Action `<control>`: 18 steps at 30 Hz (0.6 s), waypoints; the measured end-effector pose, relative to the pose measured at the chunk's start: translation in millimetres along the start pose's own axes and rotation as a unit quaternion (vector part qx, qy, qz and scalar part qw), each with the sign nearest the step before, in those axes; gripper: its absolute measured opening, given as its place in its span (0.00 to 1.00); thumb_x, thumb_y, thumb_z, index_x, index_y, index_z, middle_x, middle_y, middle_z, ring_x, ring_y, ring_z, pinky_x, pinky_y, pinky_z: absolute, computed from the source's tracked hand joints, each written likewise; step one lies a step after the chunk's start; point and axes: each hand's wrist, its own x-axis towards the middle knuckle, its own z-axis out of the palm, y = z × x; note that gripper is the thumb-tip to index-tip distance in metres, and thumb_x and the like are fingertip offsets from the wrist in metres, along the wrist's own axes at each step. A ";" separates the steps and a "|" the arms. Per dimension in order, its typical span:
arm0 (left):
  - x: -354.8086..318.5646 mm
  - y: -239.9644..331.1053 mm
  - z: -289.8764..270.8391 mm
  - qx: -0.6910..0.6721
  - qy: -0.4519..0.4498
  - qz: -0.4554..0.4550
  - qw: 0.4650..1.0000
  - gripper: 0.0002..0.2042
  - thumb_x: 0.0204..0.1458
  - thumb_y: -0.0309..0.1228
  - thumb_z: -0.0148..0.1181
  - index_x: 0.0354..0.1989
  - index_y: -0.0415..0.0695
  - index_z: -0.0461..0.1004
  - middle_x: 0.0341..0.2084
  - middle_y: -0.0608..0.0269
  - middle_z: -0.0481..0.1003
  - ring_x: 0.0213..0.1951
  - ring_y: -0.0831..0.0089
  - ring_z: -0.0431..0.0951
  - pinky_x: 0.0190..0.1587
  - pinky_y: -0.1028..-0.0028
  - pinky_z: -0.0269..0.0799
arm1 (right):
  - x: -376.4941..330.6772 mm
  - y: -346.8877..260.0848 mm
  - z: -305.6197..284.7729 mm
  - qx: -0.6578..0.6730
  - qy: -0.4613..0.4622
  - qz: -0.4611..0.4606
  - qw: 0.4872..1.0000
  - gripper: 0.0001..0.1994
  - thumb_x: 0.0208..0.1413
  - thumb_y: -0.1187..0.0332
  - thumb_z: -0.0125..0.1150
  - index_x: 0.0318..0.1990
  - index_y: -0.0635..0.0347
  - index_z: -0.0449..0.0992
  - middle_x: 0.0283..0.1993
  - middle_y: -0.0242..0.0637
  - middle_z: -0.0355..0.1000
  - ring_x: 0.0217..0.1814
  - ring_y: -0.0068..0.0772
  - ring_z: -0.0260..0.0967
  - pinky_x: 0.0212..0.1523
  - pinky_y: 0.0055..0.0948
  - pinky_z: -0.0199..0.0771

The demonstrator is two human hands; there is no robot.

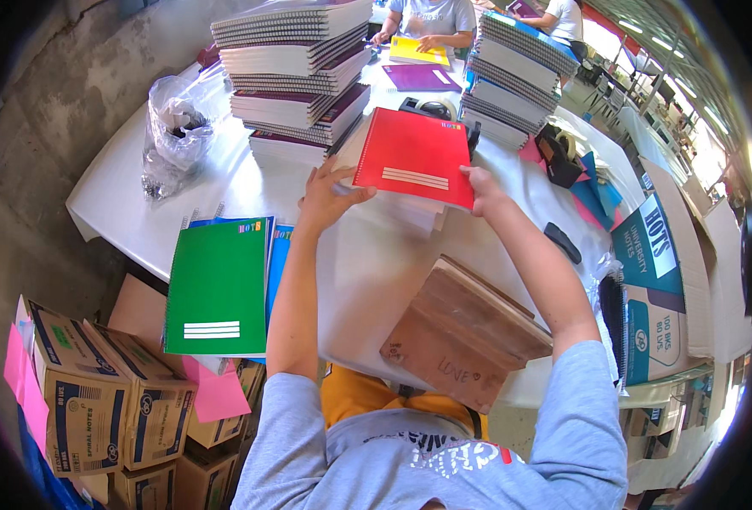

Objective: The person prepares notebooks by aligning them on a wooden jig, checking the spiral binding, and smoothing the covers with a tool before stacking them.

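Observation:
A red spiral notebook (418, 153) is tilted over the middle of the table, its wire binding on the left. My right hand (485, 190) grips its lower right corner, thumb on the cover. By the lower left corner is my left hand (328, 199), fingers spread and thumb close to the edge; whether it touches is hard to tell. Pale pages or a sheet show beneath the red cover. Left of my left forearm, a green spiral notebook (214, 289) lies on top of blue notebooks (279, 259) at the table's edge.
Tall notebook stacks rise at the back left (291, 64) and back right (520, 68). A brown wooden board (465, 336) lies near me. A tape dispenser (561, 157) and an open carton (652, 280) stand right; boxes (87, 399) fill the lower left. A co-worker (435, 19) sits opposite.

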 end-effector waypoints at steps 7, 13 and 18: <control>-1.7 15.8 5.6 0.153 0.019 -0.033 0.987 0.48 0.33 0.67 0.57 0.61 0.47 0.58 0.64 0.65 0.51 0.66 0.48 0.35 0.52 0.28 0.31 | -19.2 0.3 8.9 -0.188 0.015 -0.111 0.976 0.12 0.55 0.68 0.51 0.44 0.63 0.71 0.41 0.39 0.73 0.40 0.31 0.74 0.40 0.36 0.75; 2.0 20.5 -11.1 0.143 -0.079 -0.058 0.985 0.44 0.38 0.67 0.53 0.61 0.51 0.59 0.64 0.72 0.53 0.67 0.49 0.33 0.52 0.28 0.24 | -22.3 6.0 24.6 -0.274 0.108 -0.261 0.919 0.10 0.45 0.73 0.56 0.34 0.71 0.76 0.32 0.41 0.75 0.31 0.30 0.73 0.32 0.33 0.71; 19.8 -5.6 13.1 0.069 -0.060 0.027 0.995 0.40 0.41 0.62 0.55 0.60 0.49 0.61 0.61 0.63 0.59 0.66 0.53 0.42 0.57 0.35 0.23 | 15.8 4.6 14.3 -0.236 0.058 -0.292 0.925 0.17 0.42 0.77 0.50 0.44 0.65 0.70 0.35 0.42 0.72 0.38 0.36 0.72 0.39 0.38 0.73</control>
